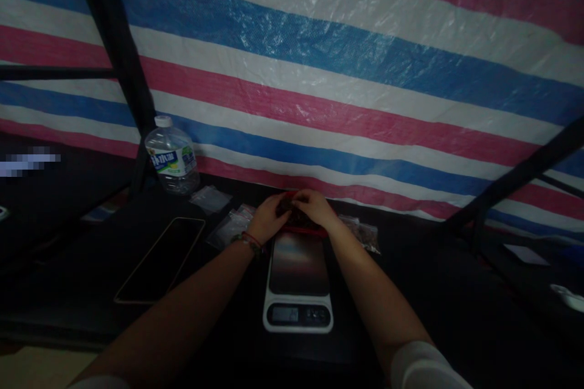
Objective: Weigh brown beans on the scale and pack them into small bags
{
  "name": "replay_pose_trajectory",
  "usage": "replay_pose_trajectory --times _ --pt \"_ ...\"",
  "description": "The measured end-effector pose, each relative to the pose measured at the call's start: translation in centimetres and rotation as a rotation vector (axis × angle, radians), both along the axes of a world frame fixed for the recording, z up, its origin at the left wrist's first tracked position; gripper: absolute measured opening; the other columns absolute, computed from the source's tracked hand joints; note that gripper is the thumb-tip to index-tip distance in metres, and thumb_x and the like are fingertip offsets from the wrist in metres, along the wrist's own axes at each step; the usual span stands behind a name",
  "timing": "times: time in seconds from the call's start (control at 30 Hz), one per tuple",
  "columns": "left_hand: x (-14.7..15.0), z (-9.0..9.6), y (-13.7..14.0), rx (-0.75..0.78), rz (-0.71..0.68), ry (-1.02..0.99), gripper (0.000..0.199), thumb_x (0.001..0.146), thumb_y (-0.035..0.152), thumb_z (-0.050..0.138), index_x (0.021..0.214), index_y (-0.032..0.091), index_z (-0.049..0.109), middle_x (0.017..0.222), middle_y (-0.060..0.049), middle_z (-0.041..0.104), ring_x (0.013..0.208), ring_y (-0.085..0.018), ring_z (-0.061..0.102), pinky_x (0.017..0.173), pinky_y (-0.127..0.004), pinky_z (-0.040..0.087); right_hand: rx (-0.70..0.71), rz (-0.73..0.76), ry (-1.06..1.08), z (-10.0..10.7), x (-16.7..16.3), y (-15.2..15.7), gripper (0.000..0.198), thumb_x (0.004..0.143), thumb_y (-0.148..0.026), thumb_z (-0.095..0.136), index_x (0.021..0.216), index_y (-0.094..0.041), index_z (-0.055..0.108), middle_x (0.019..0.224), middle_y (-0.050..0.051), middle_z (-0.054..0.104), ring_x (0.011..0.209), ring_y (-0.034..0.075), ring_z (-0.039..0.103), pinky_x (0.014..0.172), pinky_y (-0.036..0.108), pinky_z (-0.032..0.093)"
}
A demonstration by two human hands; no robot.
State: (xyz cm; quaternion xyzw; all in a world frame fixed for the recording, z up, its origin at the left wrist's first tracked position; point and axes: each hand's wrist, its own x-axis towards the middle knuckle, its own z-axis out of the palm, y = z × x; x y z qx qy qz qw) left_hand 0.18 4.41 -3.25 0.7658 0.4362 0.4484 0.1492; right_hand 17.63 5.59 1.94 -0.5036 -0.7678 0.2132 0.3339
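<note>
Both of my hands reach into a red tray (314, 231) holding dark brown loose material (297, 216), too dim to identify. My left hand (270, 216) is at the tray's left side, thumb and fingers bent inward over the material. From the right, my right hand (316, 206) comes over the tray with its fingers curled and pinched down. What either set of fingertips holds is hidden. Directly in front of the tray lies a white digital scale (299, 267) with a metal plate and a lit display. Small clear bags with brown contents (366, 236) lie right of the tray.
Flat clear plastic bags (228, 226) lie left of my hands, with another clear bag (210, 199) behind. A phone (162, 261) rests on the black table. A large clear bottle (172, 158) stands at the back left. Striped sheeting (319, 73) and dark metal bars (109, 30) close off the back.
</note>
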Motion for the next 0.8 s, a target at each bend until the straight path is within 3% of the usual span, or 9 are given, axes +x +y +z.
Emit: replay_pose_trajectory --times 0.33,0.5,0.63,0.73,0.8 --pt "0.0 -0.2 -0.1 0.001 -0.075 0.026 0.045 0.078 0.022 0.064 0.123 0.018 0.060 0.118 -0.008 0.067 0.110 -0.022 0.063 0.100 -0.039 0.050 0.098 -0.017 -0.072 -0.4 -0.8 0.2 0.015 0.083 -0.015 0.060 0.086 -0.018 0.074 0.091 0.005 0.073 0.088 0.018 0.065 0.084 0.029 0.046" --pt "0.0 -0.3 0.2 0.002 0.123 -0.001 0.042 0.078 0.023 0.063 0.119 0.016 0.061 0.115 -0.010 0.068 0.108 -0.024 0.063 0.099 -0.039 0.050 0.042 -0.139 -0.232 0.7 -0.1 -0.2 0.027 0.090 -0.016 0.047 0.094 -0.017 0.074 0.097 0.008 0.074 0.092 0.020 0.065 0.085 0.030 0.046" --pt "-0.1 -0.3 0.3 0.023 0.232 -0.049 0.039 0.078 0.025 0.062 0.116 0.016 0.062 0.111 -0.010 0.068 0.104 -0.025 0.064 0.097 -0.039 0.051 -0.055 0.025 -0.490 0.1 -0.1 -0.8 0.025 0.085 -0.021 0.057 0.105 -0.017 0.073 0.107 0.012 0.072 0.099 0.023 0.064 0.089 0.033 0.045" --pt "-0.1 -0.2 0.3 0.024 0.239 -0.057 0.037 0.078 0.024 0.061 0.114 0.015 0.062 0.109 -0.010 0.068 0.104 -0.025 0.064 0.095 -0.039 0.051 -0.030 0.132 -0.513 -1.4 -0.5 -0.8 0.047 0.077 -0.026 0.069 0.124 -0.019 0.064 0.126 0.013 0.063 0.114 0.026 0.058 0.099 0.037 0.041" --pt "-0.2 -0.1 0.3 0.027 0.231 -0.055 0.037 0.079 0.025 0.060 0.115 0.015 0.062 0.109 -0.010 0.068 0.103 -0.025 0.064 0.096 -0.039 0.051 -0.016 0.163 -0.507 -2.2 -0.8 -0.6 0.047 0.075 -0.021 0.070 0.122 -0.019 0.066 0.127 0.013 0.063 0.116 0.027 0.057 0.101 0.038 0.040"
